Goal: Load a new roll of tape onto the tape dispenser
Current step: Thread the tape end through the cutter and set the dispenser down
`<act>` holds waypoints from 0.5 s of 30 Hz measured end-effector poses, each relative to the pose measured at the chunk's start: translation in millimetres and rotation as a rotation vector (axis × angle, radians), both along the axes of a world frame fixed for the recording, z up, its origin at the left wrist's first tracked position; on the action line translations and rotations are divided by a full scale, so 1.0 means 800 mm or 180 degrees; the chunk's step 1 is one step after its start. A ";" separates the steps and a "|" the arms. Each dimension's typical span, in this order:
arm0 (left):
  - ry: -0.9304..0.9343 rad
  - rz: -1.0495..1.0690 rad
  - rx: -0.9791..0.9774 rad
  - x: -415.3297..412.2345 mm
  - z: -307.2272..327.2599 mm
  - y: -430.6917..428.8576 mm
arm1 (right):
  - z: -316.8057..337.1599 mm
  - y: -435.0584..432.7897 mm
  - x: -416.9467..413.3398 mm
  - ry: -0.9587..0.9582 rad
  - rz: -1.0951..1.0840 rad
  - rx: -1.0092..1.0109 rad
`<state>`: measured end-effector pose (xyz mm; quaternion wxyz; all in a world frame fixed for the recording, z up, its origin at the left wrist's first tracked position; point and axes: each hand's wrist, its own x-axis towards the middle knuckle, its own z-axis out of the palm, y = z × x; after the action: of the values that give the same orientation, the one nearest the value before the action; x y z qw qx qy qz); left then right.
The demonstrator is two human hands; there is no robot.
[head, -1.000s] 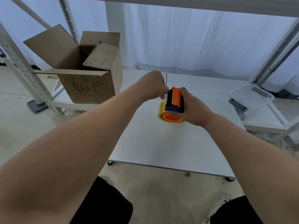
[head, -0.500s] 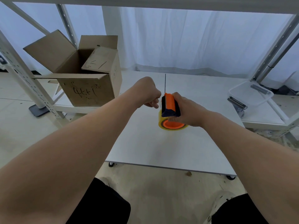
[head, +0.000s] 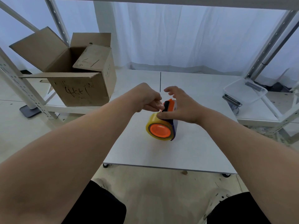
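Tape roll (head: 155, 122), already seated on the dispenser (head: 169, 107) mid-frame on the desk (head: 202, 151), looks light and slick-sided; left hand (head: 146, 98) pinches near its top, right hand (head: 181, 105) spreads loosely over it.

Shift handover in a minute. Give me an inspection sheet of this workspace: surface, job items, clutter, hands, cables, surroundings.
Surface: white table, a dark seam line down its far middle.
Job's things: tape dispenser, orange and dark, with the yellowish tape roll seated on its orange hub.
Clutter: open cardboard box with handwritten marks, far left; clear plastic tub at far right, metal parts in and beside it.
Hands: left hand pinching at the dispenser's top, what it pinches not discernible; right hand fingers spread, thumb pressing on the roll.
Cables: nothing seen.
Surroundings: white metal shelving frame, white curtain behind, pale floor.
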<state>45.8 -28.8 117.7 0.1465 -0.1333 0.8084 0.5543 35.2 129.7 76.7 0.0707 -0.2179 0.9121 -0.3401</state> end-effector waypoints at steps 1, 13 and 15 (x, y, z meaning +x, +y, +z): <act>-0.0008 -0.0005 0.0000 -0.001 0.000 0.001 | 0.004 -0.003 0.004 0.0275 -0.0108 0.0058; -0.0063 0.0077 0.0020 -0.004 0.003 0.009 | 0.011 0.002 0.008 0.1138 -0.0316 0.1015; -0.0123 0.0121 0.0124 -0.004 0.002 0.009 | 0.010 0.004 0.008 0.1273 -0.0262 0.1174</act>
<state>42.5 -22.0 119.0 0.1541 -0.1565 0.7918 0.5699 41.9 132.5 84.9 -0.0862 -0.2269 0.9625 -0.1211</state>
